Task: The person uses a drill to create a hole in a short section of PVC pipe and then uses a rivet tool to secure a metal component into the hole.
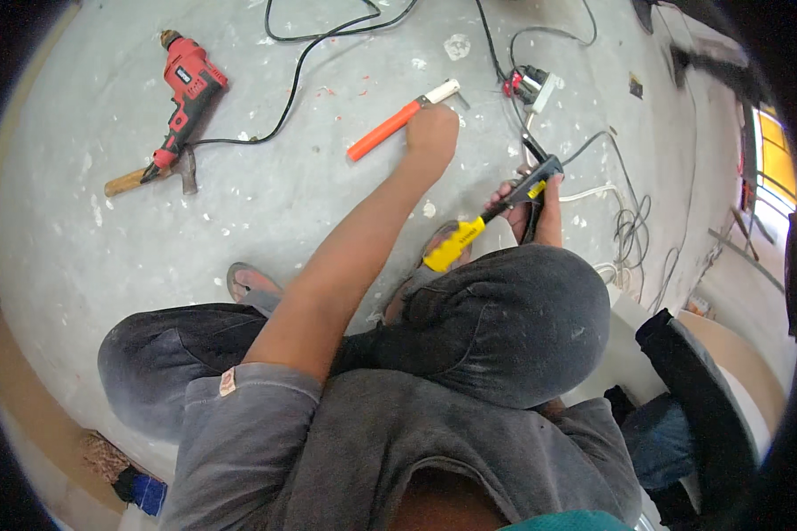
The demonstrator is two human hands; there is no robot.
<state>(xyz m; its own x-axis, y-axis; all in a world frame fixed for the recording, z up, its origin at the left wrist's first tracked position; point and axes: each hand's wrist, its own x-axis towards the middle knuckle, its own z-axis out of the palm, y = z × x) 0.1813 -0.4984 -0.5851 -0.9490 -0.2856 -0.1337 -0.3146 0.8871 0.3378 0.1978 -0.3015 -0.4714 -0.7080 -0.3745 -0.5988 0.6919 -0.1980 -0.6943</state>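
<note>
My left hand (432,133) is curled closed at the middle of a slim orange tool (383,133) with a white end and a thin metal piece, which lies slanted along the floor; my fingertips are hidden. Beyond my right knee, my right hand (547,208) grips a black tool with a yellow handle (456,246). Its black body (537,181) sits between my thumb and fingers, and the yellow handle points down toward my foot.
At the left a red and black power drill (190,88) rests over a wooden-handled hammer (128,183). Black cable (303,75) loops across the paint-spotted floor. A white socket strip (545,93) with plugs and tangled cords (630,226) lie at the right. My sandalled feet (252,281) are close below.
</note>
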